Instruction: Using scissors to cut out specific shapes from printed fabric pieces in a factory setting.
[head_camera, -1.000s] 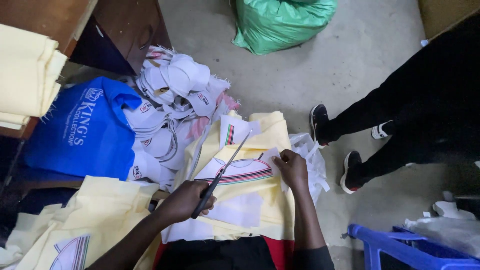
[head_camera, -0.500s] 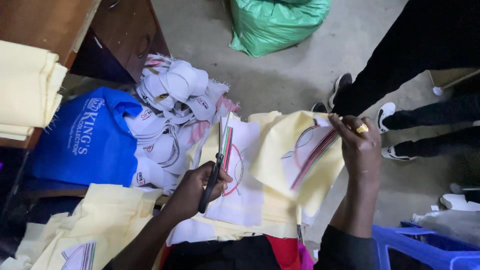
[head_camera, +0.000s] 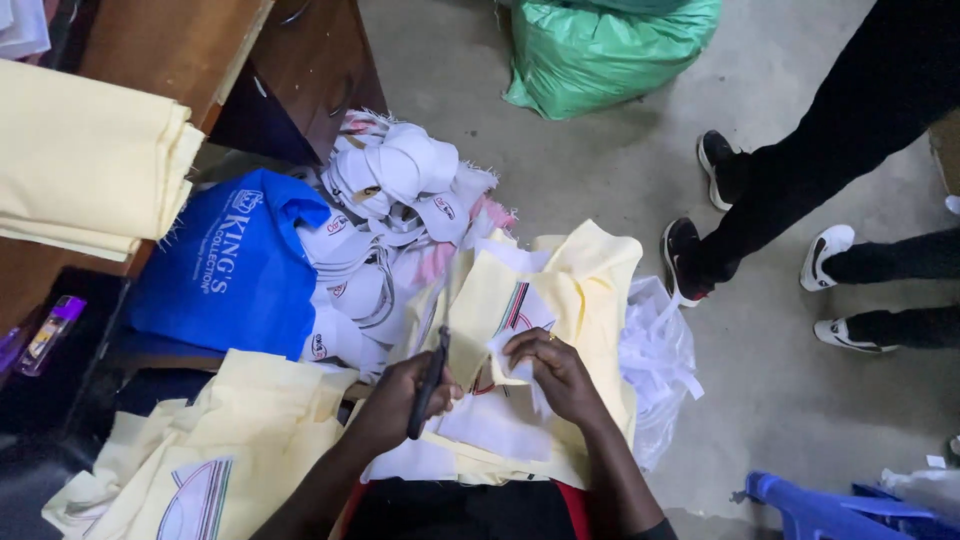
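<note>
Floor: grey concrete (head_camera: 560, 170), a green sack (head_camera: 600, 50) at the top edge, a wooden table (head_camera: 170, 40) on the left bearing folded cream cloth (head_camera: 90, 160).
Bystanders: two people's legs and shoes stand at the right, well apart from the work.
Left hand: the left hand (head_camera: 400, 400) is closed round dark scissors (head_camera: 430, 380), blades pointing up toward the cloth (whether the blades are parted I cannot tell).
Right hand: the right hand (head_camera: 555, 375) pinches a white backing piece (head_camera: 515, 335) against the pale yellow garment (head_camera: 560, 290), fingertips shut on it.
Position: garment lies in the lap, over more yellow pieces, just beside a heap of white cut patches (head_camera: 390, 200) and a blue bag (head_camera: 230, 270).
Handling: judged light, limp and floppy; it would sag if lifted by one corner.
Hold: best pinched close beside the striped emblem, keeping the cloth taut near the blades.
Risk: thin backing likely tears easily; the knit could snag on the scissor tips.
</note>
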